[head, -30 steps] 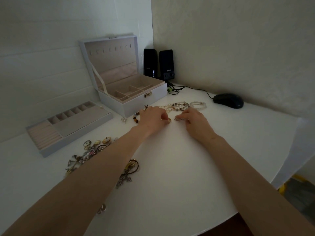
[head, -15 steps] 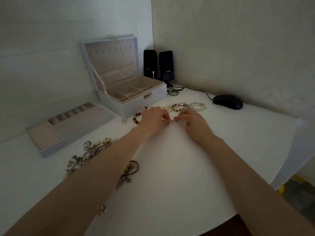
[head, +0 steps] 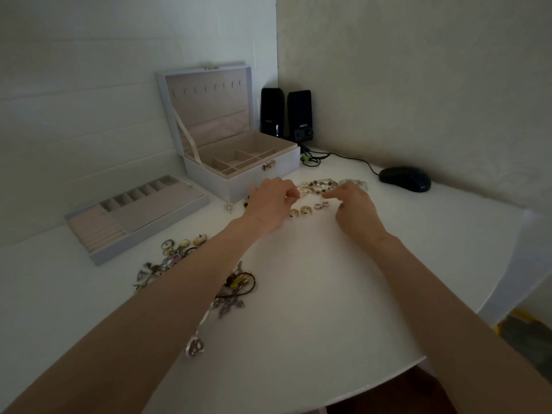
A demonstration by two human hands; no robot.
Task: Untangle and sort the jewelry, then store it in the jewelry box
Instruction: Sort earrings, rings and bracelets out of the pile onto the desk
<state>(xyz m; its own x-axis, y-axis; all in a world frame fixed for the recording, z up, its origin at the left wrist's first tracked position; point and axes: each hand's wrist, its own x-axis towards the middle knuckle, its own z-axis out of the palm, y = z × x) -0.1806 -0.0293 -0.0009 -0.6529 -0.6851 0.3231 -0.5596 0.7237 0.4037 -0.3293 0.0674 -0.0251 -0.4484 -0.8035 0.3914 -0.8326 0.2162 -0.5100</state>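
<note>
My left hand (head: 273, 201) and my right hand (head: 355, 209) hover over the white table in front of the open jewelry box (head: 277, 171), fingertips pinched and facing each other. I see nothing between the fingers. Several small rings (head: 306, 209) lie in a row on the table between and just below the hands. Two beaded bracelets (head: 322, 185) rest just beyond the fingers. A tangled pile of jewelry (head: 167, 259) lies at the left under my left forearm. A second knot with dark cord (head: 239, 286) lies nearer, and a silver piece (head: 194, 346) nearest me.
The box's removable tray (head: 167, 204) with ring rolls and small compartments sits left of the box. Two black speakers (head: 285, 115) stand in the corner, with a cable running to a black mouse (head: 404, 178) at the right. The table's curved edge (head: 388, 380) is close on my side.
My hands, touching over something small before, have drawn apart. The rings they covered now lie in view on the table between them.
</note>
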